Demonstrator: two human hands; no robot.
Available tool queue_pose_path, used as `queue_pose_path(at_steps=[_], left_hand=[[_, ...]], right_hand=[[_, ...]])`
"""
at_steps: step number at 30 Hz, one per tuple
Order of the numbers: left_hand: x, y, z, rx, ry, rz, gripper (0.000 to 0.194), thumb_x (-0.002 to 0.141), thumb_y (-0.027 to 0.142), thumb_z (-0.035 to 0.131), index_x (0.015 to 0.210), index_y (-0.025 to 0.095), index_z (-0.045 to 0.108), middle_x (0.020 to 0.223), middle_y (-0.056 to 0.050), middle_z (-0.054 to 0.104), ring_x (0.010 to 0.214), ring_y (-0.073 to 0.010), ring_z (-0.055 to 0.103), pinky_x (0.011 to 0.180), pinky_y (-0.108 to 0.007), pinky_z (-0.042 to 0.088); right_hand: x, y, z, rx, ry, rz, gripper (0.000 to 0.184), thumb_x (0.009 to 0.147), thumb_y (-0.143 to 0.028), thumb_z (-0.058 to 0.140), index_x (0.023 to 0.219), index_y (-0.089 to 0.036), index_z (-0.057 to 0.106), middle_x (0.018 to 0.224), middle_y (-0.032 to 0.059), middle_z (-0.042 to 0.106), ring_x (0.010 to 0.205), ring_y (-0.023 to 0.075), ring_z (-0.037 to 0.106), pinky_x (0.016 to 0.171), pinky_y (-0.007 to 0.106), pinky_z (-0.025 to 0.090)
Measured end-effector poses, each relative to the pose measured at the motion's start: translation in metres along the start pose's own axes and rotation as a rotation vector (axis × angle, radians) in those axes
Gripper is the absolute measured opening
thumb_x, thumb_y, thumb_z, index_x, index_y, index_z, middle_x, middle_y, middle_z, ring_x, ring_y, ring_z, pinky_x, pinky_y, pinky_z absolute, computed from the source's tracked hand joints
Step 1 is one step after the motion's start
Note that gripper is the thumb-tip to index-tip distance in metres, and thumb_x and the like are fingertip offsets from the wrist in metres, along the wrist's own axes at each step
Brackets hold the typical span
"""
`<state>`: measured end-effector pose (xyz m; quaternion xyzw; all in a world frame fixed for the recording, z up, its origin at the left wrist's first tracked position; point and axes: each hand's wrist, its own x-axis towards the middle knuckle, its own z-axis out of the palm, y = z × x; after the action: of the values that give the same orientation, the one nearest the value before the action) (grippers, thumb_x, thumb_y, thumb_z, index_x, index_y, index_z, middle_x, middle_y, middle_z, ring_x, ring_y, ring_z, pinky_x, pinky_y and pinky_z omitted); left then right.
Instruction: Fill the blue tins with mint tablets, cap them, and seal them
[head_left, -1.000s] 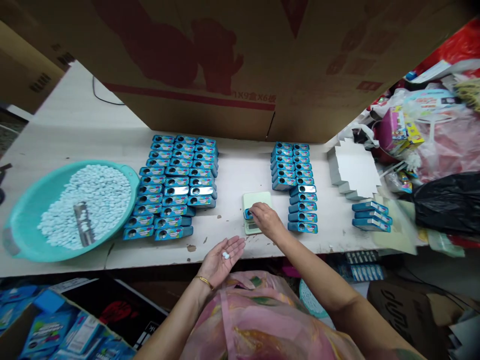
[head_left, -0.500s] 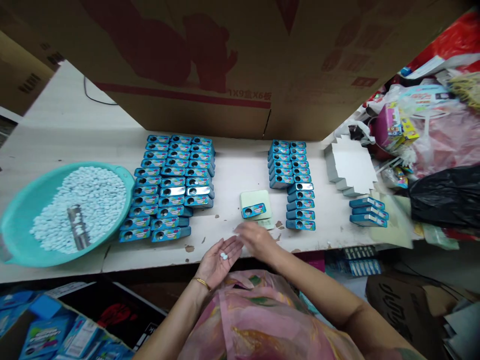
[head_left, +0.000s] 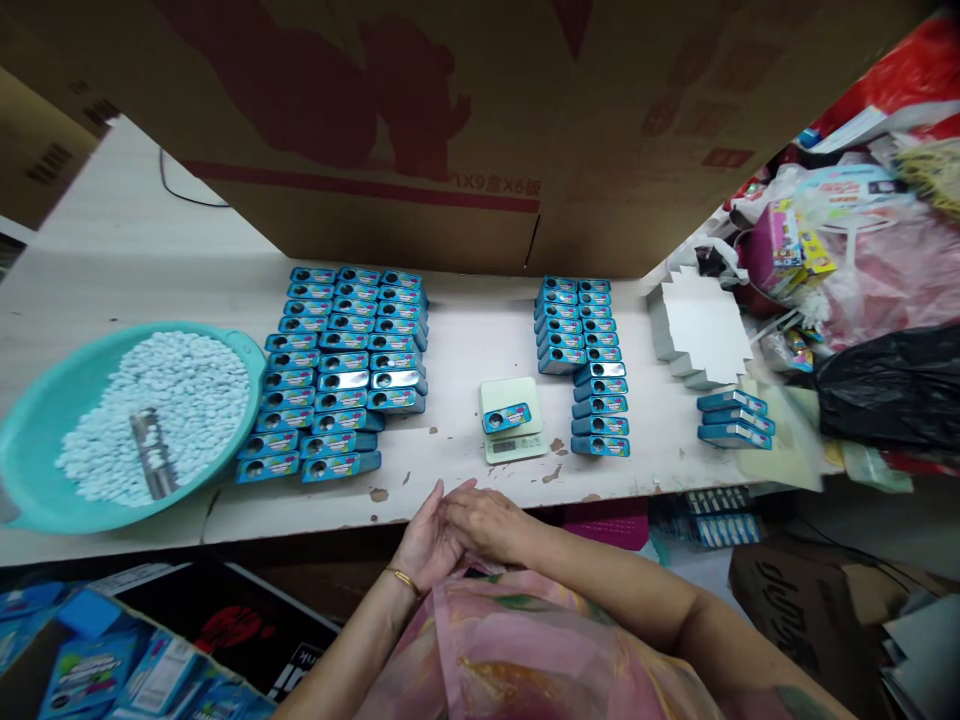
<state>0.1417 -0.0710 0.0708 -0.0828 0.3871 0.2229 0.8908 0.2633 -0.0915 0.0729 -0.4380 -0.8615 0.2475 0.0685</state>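
My left hand [head_left: 424, 545] is palm up and cupped at the table's front edge, a gold bracelet on its wrist. Across its palm lies my right hand [head_left: 487, 520], fingers bent together and touching it. They cover the small white candies seen in the left palm a moment ago. Just beyond the hands, a blue tin [head_left: 506, 418] with a dark round window rests on a pale green kitchen scale [head_left: 517, 447]. On the far left is a teal basin [head_left: 30, 450] of pale candies [head_left: 202, 390], with a metal scoop [head_left: 154, 455] lying in them.
Rows of blue tins [head_left: 341, 360] stand left of the scale, more tins [head_left: 600, 405] right of it. Stacked white card [head_left: 701, 325] and several tins [head_left: 735, 420] are farther right. A large cardboard box [head_left: 420, 230] walls off the back. Bags [head_left: 885, 390] crowd the right side.
My right hand has come down and left from near the scale onto my left palm, covering the candies. The scale's display is now uncovered.
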Motion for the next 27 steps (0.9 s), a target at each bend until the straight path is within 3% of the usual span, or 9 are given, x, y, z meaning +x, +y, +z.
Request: queue_pose_path(at_steps=[5, 10, 15, 19, 23, 25, 27], left_hand=[[0.003, -0.001, -0.001, -0.029, -0.032, 0.046, 0.038, 0.078, 0.034, 0.041, 0.105, 0.008, 0.050, 0.098, -0.013, 0.060, 0.094, -0.0205, 0.054, 0.085, -0.035, 0.040], [0.006, 0.003, -0.004, -0.042, 0.012, 0.094, 0.034, 0.077, 0.033, 0.045, 0.096, 0.007, 0.054, 0.101, -0.017, 0.057, 0.100, -0.0227, 0.051, 0.086, -0.035, 0.039], [0.005, 0.005, -0.004, -0.036, 0.041, 0.101, 0.033, 0.076, 0.033, 0.046, 0.097, 0.009, 0.054, 0.105, -0.017, 0.056, 0.102, -0.0235, 0.050, 0.085, -0.035, 0.040], [0.004, 0.004, -0.006, -0.038, 0.060, 0.093, 0.029, 0.076, 0.031, 0.046, 0.093, 0.008, 0.055, 0.099, -0.016, 0.058, 0.096, -0.0217, 0.053, 0.081, -0.033, 0.043], [0.003, 0.002, -0.011, -0.033, 0.073, 0.066, 0.019, 0.077, 0.026, 0.045, 0.082, 0.010, 0.056, 0.076, -0.007, 0.061, 0.067, -0.0125, 0.058, 0.059, -0.024, 0.047], [0.001, 0.002, -0.015, 0.004, 0.132, 0.034, 0.015, 0.076, 0.024, 0.047, 0.073, 0.011, 0.054, 0.062, -0.002, 0.056, 0.049, -0.0068, 0.051, 0.043, -0.017, 0.040], [-0.002, 0.005, -0.021, 0.048, 0.206, 0.033, 0.015, 0.075, 0.023, 0.049, 0.065, 0.012, 0.051, 0.054, 0.001, 0.049, 0.040, -0.0038, 0.042, 0.034, -0.014, 0.031]], right_hand=[[-0.004, 0.007, -0.003, 0.052, 0.110, 0.016, 0.015, 0.080, -0.018, 0.040, 0.091, -0.014, 0.050, 0.084, 0.0054, 0.054, 0.079, 0.0139, 0.050, 0.068, 0.025, 0.042], [-0.001, 0.051, -0.034, 0.154, 0.450, 0.211, 0.016, 0.080, -0.015, 0.036, 0.085, -0.015, 0.052, 0.081, 0.0059, 0.054, 0.079, 0.0135, 0.050, 0.071, 0.025, 0.042], [0.003, 0.085, -0.052, 0.191, 0.540, 0.277, 0.017, 0.082, -0.018, 0.039, 0.088, -0.018, 0.055, 0.083, 0.0045, 0.057, 0.080, 0.0131, 0.052, 0.072, 0.025, 0.043], [-0.005, 0.060, -0.042, 0.173, 0.588, 0.275, 0.021, 0.083, -0.019, 0.037, 0.095, -0.017, 0.054, 0.088, 0.0065, 0.058, 0.085, 0.0138, 0.051, 0.077, 0.027, 0.041], [-0.012, 0.021, -0.025, 0.126, 0.338, 0.012, 0.029, 0.080, -0.028, 0.046, 0.108, -0.019, 0.050, 0.099, 0.0067, 0.056, 0.092, 0.0163, 0.048, 0.080, 0.032, 0.039], [-0.016, 0.025, -0.024, 0.112, 0.360, 0.061, 0.036, 0.079, -0.031, 0.048, 0.113, -0.020, 0.045, 0.107, 0.0079, 0.052, 0.098, 0.0182, 0.045, 0.083, 0.035, 0.038], [-0.021, 0.047, -0.030, 0.099, 0.486, 0.227, 0.040, 0.079, -0.029, 0.048, 0.117, -0.021, 0.042, 0.111, 0.0094, 0.048, 0.104, 0.0196, 0.041, 0.086, 0.038, 0.036]])
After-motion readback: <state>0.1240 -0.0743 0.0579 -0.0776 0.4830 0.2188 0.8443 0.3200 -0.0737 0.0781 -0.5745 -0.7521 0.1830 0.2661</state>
